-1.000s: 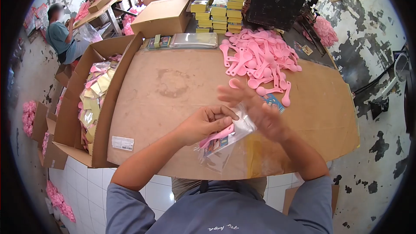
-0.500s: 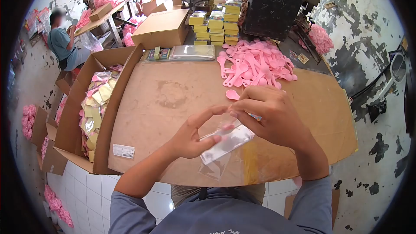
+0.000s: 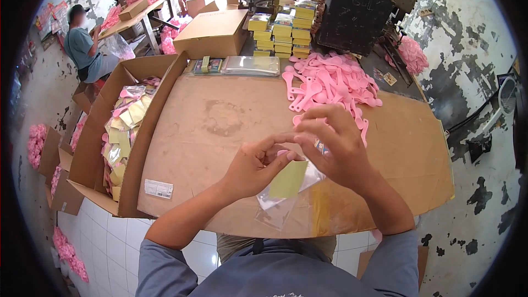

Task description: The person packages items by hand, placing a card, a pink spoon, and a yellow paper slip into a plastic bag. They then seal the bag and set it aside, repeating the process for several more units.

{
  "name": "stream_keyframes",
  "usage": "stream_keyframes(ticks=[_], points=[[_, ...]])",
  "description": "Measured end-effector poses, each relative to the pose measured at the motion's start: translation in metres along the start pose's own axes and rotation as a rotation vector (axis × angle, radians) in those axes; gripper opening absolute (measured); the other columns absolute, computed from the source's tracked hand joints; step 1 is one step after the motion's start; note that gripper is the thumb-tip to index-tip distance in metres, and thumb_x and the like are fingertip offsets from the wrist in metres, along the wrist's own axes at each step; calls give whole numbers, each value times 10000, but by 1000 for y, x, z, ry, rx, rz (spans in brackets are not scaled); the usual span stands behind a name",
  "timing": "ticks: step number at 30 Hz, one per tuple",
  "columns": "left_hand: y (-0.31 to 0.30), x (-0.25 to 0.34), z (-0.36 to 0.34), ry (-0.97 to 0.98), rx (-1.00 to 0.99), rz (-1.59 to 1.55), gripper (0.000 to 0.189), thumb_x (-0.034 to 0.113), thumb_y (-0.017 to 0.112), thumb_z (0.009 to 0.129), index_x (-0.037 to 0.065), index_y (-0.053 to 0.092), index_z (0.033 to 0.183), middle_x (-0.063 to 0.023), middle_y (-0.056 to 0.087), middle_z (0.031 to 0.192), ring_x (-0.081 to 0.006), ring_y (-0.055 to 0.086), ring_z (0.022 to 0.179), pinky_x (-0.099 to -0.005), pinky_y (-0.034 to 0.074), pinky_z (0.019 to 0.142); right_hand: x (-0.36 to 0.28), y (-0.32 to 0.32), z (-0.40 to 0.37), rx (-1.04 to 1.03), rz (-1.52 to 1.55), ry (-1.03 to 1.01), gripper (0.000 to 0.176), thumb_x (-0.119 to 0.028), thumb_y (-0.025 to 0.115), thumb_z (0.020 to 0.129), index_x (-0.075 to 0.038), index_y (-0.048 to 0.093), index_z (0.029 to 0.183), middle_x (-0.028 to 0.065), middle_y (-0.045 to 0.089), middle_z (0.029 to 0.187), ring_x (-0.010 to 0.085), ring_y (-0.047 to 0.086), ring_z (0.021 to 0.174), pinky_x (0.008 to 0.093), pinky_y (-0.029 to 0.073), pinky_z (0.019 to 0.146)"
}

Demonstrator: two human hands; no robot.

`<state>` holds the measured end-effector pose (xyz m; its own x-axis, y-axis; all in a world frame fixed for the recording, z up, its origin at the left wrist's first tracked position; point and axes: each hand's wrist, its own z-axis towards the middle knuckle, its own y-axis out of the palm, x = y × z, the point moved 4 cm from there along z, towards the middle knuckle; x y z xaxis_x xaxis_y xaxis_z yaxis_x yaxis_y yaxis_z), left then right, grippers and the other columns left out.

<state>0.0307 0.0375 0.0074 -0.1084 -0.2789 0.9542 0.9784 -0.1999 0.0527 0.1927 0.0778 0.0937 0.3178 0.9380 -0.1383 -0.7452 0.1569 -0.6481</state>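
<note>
My left hand [image 3: 247, 168] pinches a yellow-green card [image 3: 288, 180] between thumb and fingers, above the table's near edge. Close by on the right is my right hand [image 3: 338, 146], its fingers bent and apart, thumb near the left index fingertip. Nothing shows between the right fingers. Under the card lies a stack of clear plastic bags [image 3: 269, 204]. A small colourful printed piece [image 3: 321, 147] is partly hidden by the right hand. Beyond the hands spreads a heap of pink plastic scoops [image 3: 330, 82]; a few lie close to the right fingers.
On the left, a long open carton [image 3: 144, 148] holds bagged scoops and cards. Clear bags [image 3: 253, 66] lie along the table's [image 3: 209, 159] back edge. Behind are a closed carton [image 3: 212, 33], stacked yellow card bundles [image 3: 283, 36] and a black machine [image 3: 352, 14]. A person [image 3: 85, 47] sits far left.
The yellow-green card now shows in my left hand, over the bags. My right fingers have parted from their pinch. The view has shifted slightly.
</note>
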Motion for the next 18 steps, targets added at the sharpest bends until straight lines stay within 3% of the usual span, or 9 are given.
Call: stream_keyframes(ticks=[3, 6, 9, 12, 14, 17, 18], points=[[-6, 4, -4, -40, -12, 311, 370, 51, 625, 1016, -60, 539, 1359, -103, 760, 946, -100, 712, 848, -273, 584, 755, -9, 9, -1, -68, -164, -87, 222, -119, 776, 777, -62, 676, 967, 62, 611, 996, 253, 605, 1007, 382, 460, 854], [-3, 1, -5, 3, -2, 486, 369, 37, 639, 996, -66, 552, 1339, -101, 756, 852, -101, 715, 774, -281, 591, 714, -12, 18, -4, -85, -268, -146, 221, -142, 753, 754, -53, 663, 935, 64, 610, 972, 248, 605, 998, 379, 450, 868], [-1, 3, -5, 100, -67, 671, 359, 34, 650, 984, -59, 578, 1323, -110, 762, 859, -90, 708, 757, -275, 587, 692, -9, 23, -10, -185, -370, -157, 229, -138, 732, 728, -51, 650, 924, 66, 610, 952, 245, 604, 971, 370, 454, 850], [0, 3, -3, 64, -59, 528, 345, 34, 646, 984, -44, 598, 1317, -111, 776, 901, -104, 720, 778, -274, 591, 714, 10, 17, -8, -124, -224, -14, 203, -102, 706, 742, -57, 641, 929, 78, 614, 943, 257, 602, 914, 367, 458, 816], [-3, 3, -2, 4, -68, 426, 333, 50, 631, 1002, -33, 601, 1324, -120, 779, 958, -124, 732, 828, -278, 594, 753, 41, 0, -20, 58, -115, 72, 150, -93, 671, 809, -47, 633, 947, 57, 610, 934, 220, 599, 860, 348, 461, 769], [-10, -5, 1, -100, -24, 187, 312, 105, 593, 1045, -14, 609, 1332, -129, 775, 1033, -139, 735, 908, -278, 586, 810, 96, -65, -52, -107, 573, 824, 103, -135, 612, 966, -34, 614, 949, -10, 589, 845, 109, 586, 762, 287, 462, 701], [-12, -9, 2, -137, 0, 92, 307, 128, 578, 1061, -7, 612, 1335, -131, 773, 1056, -142, 734, 936, -278, 582, 829, 115, -96, -74, -174, 815, 872, 101, -135, 596, 980, -40, 623, 957, -11, 585, 813, 108, 578, 715, 281, 471, 698]])
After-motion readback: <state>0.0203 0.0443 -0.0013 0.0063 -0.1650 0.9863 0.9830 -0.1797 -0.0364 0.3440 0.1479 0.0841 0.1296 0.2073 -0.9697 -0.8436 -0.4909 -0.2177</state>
